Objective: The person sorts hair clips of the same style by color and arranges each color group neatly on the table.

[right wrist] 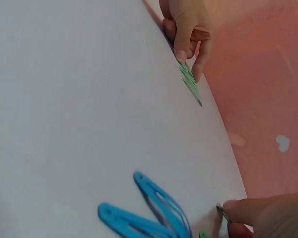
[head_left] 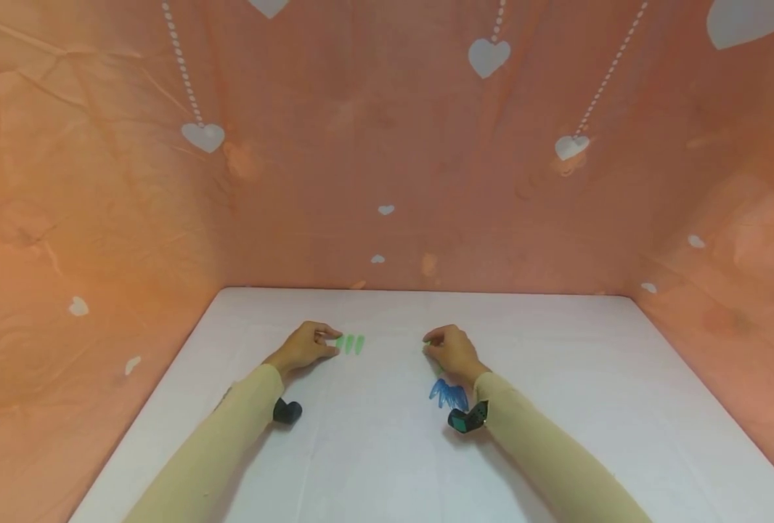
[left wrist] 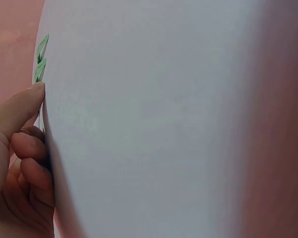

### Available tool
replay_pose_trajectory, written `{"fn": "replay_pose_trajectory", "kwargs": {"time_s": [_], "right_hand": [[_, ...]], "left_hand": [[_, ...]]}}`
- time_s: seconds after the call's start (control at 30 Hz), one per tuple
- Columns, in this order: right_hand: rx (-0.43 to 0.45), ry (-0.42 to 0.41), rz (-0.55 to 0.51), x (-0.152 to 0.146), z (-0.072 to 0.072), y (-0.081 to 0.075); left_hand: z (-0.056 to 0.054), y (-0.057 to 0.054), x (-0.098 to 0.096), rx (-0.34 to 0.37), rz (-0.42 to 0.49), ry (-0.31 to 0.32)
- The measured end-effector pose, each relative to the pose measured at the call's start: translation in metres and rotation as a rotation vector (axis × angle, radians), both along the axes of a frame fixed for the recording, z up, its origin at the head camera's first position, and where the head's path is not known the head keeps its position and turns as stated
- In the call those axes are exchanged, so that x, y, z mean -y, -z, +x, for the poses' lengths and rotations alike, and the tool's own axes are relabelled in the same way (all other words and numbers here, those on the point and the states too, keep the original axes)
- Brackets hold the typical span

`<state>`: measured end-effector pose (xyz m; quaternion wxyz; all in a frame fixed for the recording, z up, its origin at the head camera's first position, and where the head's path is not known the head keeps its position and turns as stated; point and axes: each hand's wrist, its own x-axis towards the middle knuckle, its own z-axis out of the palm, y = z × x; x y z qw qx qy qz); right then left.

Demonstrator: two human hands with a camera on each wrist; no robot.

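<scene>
Backdrop (head_left: pixel 361 145): orange cloth printed with pale hearts (head_left: pixel 489 58).
Tabletop (head_left: pixel 361 465): white, both arms stretched forward over it.
Left sleeve (head_left: pixel 220 443): pale yellow, slanting inward from lower left, a black device (head_left: pixel 287 412) at the wrist.
Left hand (head_left: pixel 305 345): turned inward, thumb and forefinger pinching the leftmost green clip (head_left: pixel 340 343) by its ends, other fingers curled.
Green row: two more green clips (head_left: pixel 359 345) just right of it, side by side.
Right sleeve (head_left: pixel 550 450): slanting inward from lower right.
Right hand (head_left: pixel 454 352): well apart from the left, fingertips narrowed on another green clip (head_left: pixel 428 343), mostly hidden.
Blue clips (head_left: pixel 449 396): clustered beside the right wrist.
</scene>
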<state>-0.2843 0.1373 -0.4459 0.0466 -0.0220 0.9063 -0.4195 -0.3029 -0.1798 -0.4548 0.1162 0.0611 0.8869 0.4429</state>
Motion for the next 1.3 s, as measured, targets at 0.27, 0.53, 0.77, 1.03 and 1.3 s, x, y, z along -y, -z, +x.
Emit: {"fn": "replay_pose_trajectory", "kwargs": {"time_s": [0.27,0.53,0.77,1.03,1.3], "right_hand": [[-0.019,-0.026,-0.121,-0.003,-0.004,0.005],[-0.046,-0.041,-0.105,-0.004,-0.007,0.002],[-0.015,-0.064,-0.197,0.005,-0.006,-0.004],[-0.057,-0.125,-0.19,0.016,-0.007,-0.005],[-0.022,-0.145,-0.287,0.026,-0.005,-0.008]], "left_hand": [[0.0,-0.001,-0.003,-0.008,-0.023,0.0],[-0.002,-0.001,-0.004,-0.021,-0.041,0.004],[-0.001,-0.002,-0.003,-0.017,-0.041,0.004],[0.001,-0.003,-0.004,-0.013,-0.035,-0.016],[0.003,-0.004,-0.003,-0.001,-0.017,-0.011]]}}
